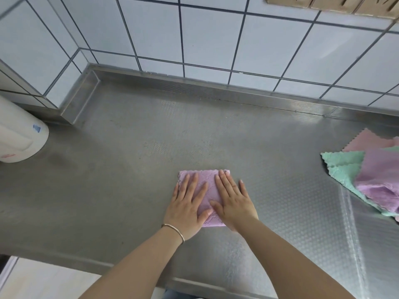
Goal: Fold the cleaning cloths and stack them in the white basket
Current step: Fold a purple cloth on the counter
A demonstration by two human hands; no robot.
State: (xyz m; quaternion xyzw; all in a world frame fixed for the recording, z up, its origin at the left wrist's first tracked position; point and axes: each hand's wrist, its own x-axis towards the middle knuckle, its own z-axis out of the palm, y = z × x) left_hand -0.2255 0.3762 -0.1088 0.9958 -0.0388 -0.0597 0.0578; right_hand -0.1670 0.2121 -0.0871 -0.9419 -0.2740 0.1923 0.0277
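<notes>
Now, at nine o'clock, a white round container (20,134) sits on the steel counter (129,169). At six o'clock, the left hand (187,207) and right hand (234,203) press flat, fingers straight, on a folded purple cloth (205,182). At three o'clock lies a pile of green, purple and pink cloths (367,175).

Two hands (210,203), one folded purple cloth (204,180), one cloth pile (367,173).
</notes>
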